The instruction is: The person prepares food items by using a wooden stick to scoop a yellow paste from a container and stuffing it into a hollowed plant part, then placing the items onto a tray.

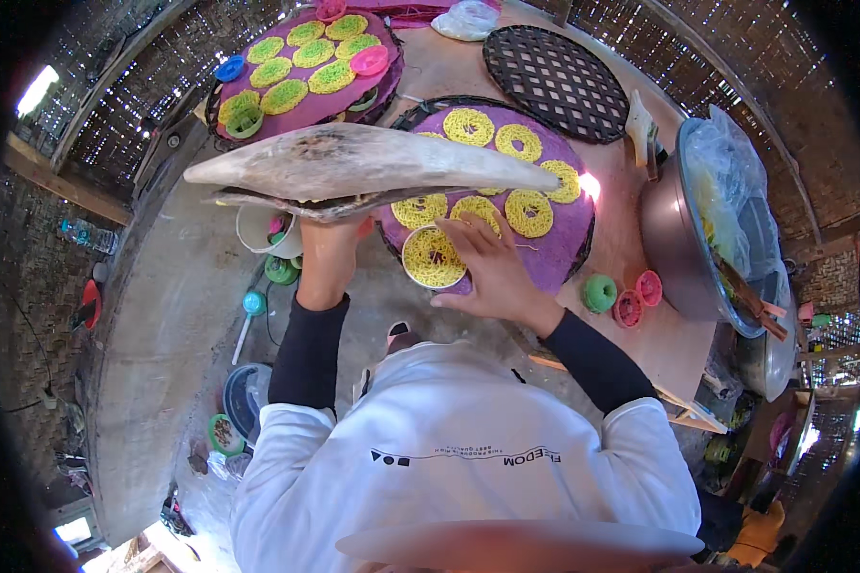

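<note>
A long pale wooden piece (pixel 373 160), tapered at both ends, stretches across the middle of the view. Below it my left hand (pixel 330 258) is raised with its fingers hidden behind the wood, so its grip does not show. My right hand (pixel 492 263) has thumb and fingers at the right side of a round white-rimmed mould (pixel 404 256) filled with yellow noodle-like strands (pixel 435 256). That mould is over the near left edge of a purple cloth-covered round tray (pixel 554 263). Yellow strand rings (pixel 528 213) with holes in the middle lie on the cloth.
Another purple-covered tray (pixel 301 110) at the far left bears green-and-yellow rings. A dark woven tray (pixel 554 84) lies at the back. Green (pixel 598 293) and pink moulds (pixel 629 308) sit right of me, near a large metal pot (pixel 674 229). A white bucket (pixel 255 229) stands left.
</note>
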Available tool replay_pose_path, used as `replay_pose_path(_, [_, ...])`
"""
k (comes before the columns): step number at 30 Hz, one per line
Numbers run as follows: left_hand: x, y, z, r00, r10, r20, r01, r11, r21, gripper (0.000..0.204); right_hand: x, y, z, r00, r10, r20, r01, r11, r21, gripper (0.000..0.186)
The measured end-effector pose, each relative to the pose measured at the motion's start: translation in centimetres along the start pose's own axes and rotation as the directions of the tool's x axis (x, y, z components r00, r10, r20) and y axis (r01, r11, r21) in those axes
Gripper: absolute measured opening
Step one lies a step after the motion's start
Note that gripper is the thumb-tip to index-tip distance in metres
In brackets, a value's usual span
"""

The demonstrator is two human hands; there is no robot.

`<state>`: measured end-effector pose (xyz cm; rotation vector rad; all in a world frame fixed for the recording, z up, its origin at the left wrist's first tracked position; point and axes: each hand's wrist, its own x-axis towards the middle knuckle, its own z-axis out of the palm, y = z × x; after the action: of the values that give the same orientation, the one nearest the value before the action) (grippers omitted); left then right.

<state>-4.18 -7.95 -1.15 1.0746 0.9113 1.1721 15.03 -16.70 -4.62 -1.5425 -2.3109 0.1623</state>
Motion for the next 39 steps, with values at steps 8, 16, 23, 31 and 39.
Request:
replay_pose_path(8, [0.3,-1.3,-0.3,0.993,-0.12,0.005,0.12,0.992,0.047,0.017,1.0,0.5,1.3,0.993,0.113,0.025,-0.116,0.982,0.147,0.099])
replay_pose_path(16, [1.2,-1.4,0.0,0.999,0.007,-0.032,-0.009,0.998,-0.069,0.017,-3.1,2.9,-4.5,0.942,0.335,0.014,-0.315,0.87,0.378,0.101])
replay_pose_path(23, [1.5,-3.3,2.1,0.995,0.095,0.001,-0.095,0.993,-0.07,0.021,-6.8,2.2,-2.0,0.853,0.52,-0.039,-0.519,0.854,0.019,0.097])
replay_pose_path(31, [3.6,-10.7,3.0,0.559,0.687,0.464,-0.747,0.175,0.641,0.045,-5.1,1.2,-9.7,0.516,0.364,-0.775,-0.215,0.931,0.294,0.056])
replay_pose_path(39, [2.2,0.7,12.9,0.035,0.497,0.867,-0.883,0.421,-0.205,0.047,0.2,6.6,-16.7,0.507,0.567,-0.65,0.289,0.598,0.747,0.036])
